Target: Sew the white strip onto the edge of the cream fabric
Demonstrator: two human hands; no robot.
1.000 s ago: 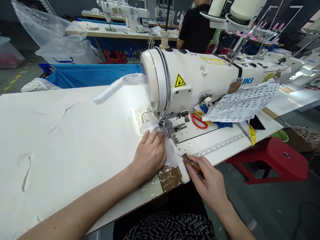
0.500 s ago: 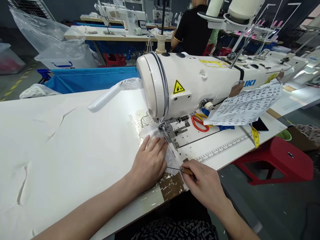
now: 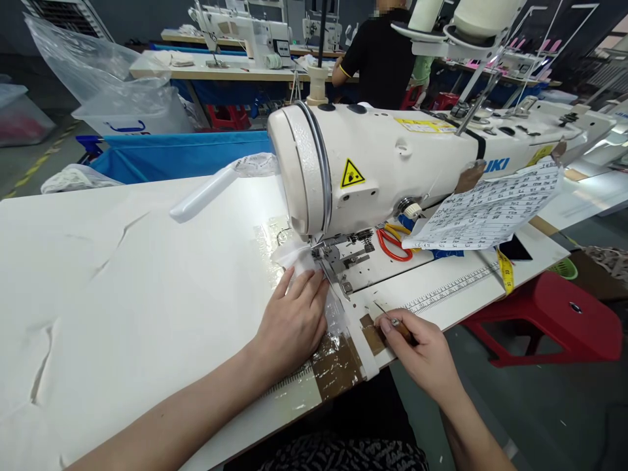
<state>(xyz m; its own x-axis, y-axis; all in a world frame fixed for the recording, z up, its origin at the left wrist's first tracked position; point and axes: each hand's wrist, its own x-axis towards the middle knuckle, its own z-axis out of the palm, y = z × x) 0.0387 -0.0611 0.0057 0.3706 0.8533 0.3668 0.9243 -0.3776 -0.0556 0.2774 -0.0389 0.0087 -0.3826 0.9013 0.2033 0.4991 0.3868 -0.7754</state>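
My left hand point(image 3: 294, 320) lies with its fingers stretched out over thin white fabric point(image 3: 293, 254), just in front of the presser foot point(image 3: 318, 248) of a white sewing machine point(image 3: 373, 167). Its palm covers part of the fabric. In my right hand point(image 3: 422, 347) is an awl point(image 3: 402, 328), gripped by its wooden handle, with the thin metal point aimed up and left above the table. Between the hands a white strip point(image 3: 360, 340) runs from the machine to the table's front edge.
Red-handled scissors point(image 3: 394, 246) lie beside the machine bed, under a handwritten sheet point(image 3: 485, 209). A tape measure point(image 3: 505, 271) hangs over the table edge by a red stool point(image 3: 549, 314). Behind the table are a blue cloth trough point(image 3: 186, 154) and a seated person point(image 3: 380, 59).
My right hand has moved right with the awl, away from my left hand, and the awl's point has swung upward. The white strip now shows more fully. My left hand stays in place.
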